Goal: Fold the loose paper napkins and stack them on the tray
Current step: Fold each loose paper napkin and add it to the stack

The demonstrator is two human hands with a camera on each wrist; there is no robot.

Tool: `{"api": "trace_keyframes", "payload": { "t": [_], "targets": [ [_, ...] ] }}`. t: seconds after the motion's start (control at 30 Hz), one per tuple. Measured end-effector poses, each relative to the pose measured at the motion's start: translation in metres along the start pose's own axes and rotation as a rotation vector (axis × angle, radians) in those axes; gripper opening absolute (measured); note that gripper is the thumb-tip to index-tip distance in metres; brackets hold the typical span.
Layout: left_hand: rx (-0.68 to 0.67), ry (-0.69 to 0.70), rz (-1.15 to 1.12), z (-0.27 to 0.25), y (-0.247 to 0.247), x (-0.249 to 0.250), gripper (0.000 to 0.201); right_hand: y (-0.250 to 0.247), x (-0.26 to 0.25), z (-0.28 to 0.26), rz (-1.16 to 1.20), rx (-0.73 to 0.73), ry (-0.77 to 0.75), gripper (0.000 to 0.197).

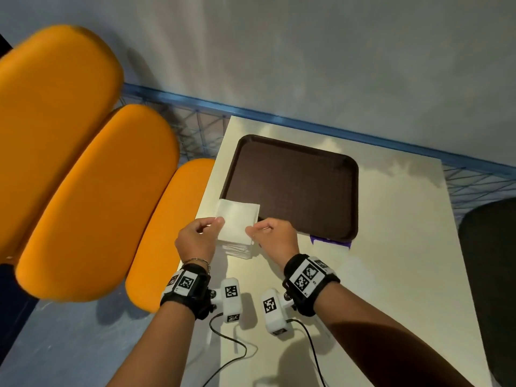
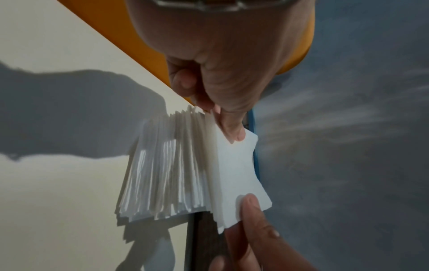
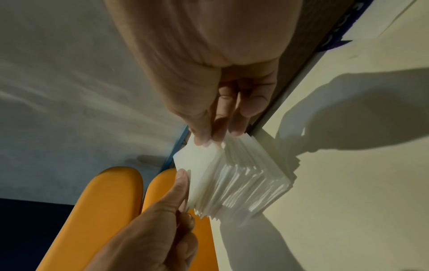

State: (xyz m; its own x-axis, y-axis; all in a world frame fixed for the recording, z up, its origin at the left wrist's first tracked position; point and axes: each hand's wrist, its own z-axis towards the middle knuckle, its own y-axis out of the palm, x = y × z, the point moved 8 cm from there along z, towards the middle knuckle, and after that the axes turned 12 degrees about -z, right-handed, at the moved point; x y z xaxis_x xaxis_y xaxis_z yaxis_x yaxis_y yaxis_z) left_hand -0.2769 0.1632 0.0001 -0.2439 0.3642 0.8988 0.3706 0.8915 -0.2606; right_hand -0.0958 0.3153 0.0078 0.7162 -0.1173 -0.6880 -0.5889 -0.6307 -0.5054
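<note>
Your left hand [image 1: 198, 238] and right hand [image 1: 272, 236] each pinch a near corner of the top napkin [image 1: 238, 216] on the napkin stack [image 1: 237, 248] beside the bare brown tray [image 1: 296, 185]; separation step, and I judge lifting one sheet only comes next.

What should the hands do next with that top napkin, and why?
Probably lift the top napkin clear of the pile. Both the left hand and right hand already pinch its near corners, it is still unfolded, and the brown tray holds nothing yet.
</note>
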Motion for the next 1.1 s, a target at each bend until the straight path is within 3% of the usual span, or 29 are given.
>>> {"api": "trace_keyframes", "payload": {
  "t": [0.17, 0.27, 0.37, 0.47, 0.53, 0.6, 0.73, 0.83, 0.87, 0.97, 1.0, 1.07, 1.1],
  "targets": [
    [0.057, 0.019, 0.039, -0.008, -0.008, 0.003, 0.043, -0.025, 0.019, -0.003, 0.003, 0.102, 0.009, 0.028],
    [0.106, 0.079, 0.037, -0.020, -0.018, 0.010, 0.043, -0.072, 0.060, -0.008, -0.211, 0.216, 0.010, 0.028],
    [0.088, 0.169, 0.026, -0.042, -0.018, 0.019, 0.032, -0.128, 0.117, -0.017, -0.569, 0.284, 0.049, 0.063],
    [-0.004, 0.250, 0.070, -0.074, -0.003, 0.028, 0.021, -0.165, 0.174, -0.021, -0.808, 0.213, 0.208, 0.099],
    [-0.106, 0.286, 0.115, -0.098, 0.016, 0.030, 0.017, -0.175, 0.200, -0.024, -0.893, 0.135, 0.290, 0.113],
    [-0.218, 0.296, 0.153, -0.123, 0.040, 0.026, 0.013, -0.178, 0.214, -0.024, -0.899, 0.126, 0.276, 0.116],
    [-0.404, 0.238, 0.268, -0.161, 0.091, 0.001, 0.013, -0.180, 0.224, -0.019, -0.816, 0.100, 0.213, 0.104],
    [-0.587, 0.180, 0.439, -0.184, 0.132, -0.030, 0.030, -0.181, 0.232, -0.015, -0.803, -0.020, 0.188, 0.089],
    [-0.636, 0.175, 0.495, -0.191, 0.144, -0.041, 0.040, -0.182, 0.232, -0.016, -0.786, -0.044, 0.167, 0.080],
    [-0.752, 0.158, 0.648, -0.209, 0.174, -0.066, 0.072, -0.186, 0.229, -0.020, -0.632, -0.035, 0.063, 0.029],
    [-0.778, 0.155, 0.662, -0.214, 0.182, -0.071, 0.080, -0.187, 0.227, -0.023, -0.563, -0.041, 0.028, 0.023],
    [-0.810, 0.134, 0.618, -0.224, 0.195, -0.073, 0.081, -0.192, 0.218, -0.031, -0.463, -0.097, -0.054, 0.023],
    [-0.811, 0.124, 0.570, -0.227, 0.199, -0.072, 0.071, -0.195, 0.211, -0.036, -0.424, -0.134, -0.098, 0.022]
  ]
}}
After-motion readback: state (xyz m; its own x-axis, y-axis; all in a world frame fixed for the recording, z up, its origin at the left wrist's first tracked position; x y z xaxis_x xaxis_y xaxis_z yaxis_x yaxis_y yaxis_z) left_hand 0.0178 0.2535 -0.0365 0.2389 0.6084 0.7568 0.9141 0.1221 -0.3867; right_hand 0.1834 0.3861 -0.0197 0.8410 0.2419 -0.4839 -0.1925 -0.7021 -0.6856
